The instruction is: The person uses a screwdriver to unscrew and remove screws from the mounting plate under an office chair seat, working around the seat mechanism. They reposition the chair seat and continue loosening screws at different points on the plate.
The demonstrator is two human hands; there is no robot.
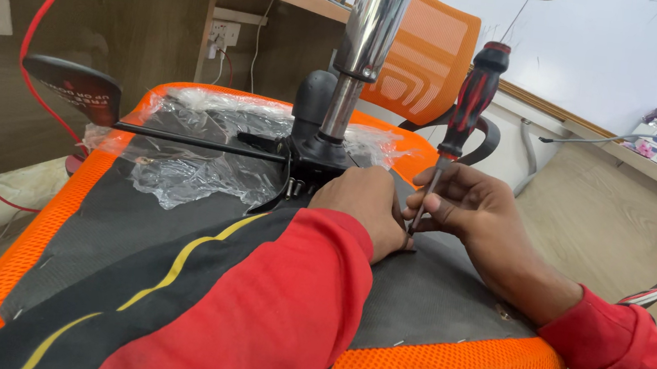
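Left hand (368,201) lies knuckles-up on the underside of an upturned orange mesh chair seat (440,366), fingers curled down beside the black mechanism plate (315,158); what it grips, if anything, is hidden under the hand, cannot tell. Right hand (470,209) has fingers pinched round the metal shank of a screwdriver (471,93), red-and-black handle up and tilted slightly right, tip down at the seat just beside the left hand's knuckles. The two hands are touching or nearly so, near the middle of the seat, toward its right edge. Both arms wear red sleeves; the left sleeve (247,315) has a black panel with a yellow stripe and covers much of the near half of the seat.

A chrome gas-lift column (365,40) rises from the mechanism plate, just beyond the left hand. A black lever with a paddle end (75,90) sticks out past the seat's left edge. Crumpled clear plastic wrap (200,153) lies over the far part of the seat. Another orange mesh chair back (425,64) stands behind. A red cable (51,13) hangs at left. Wooden desk and whiteboard beyond.
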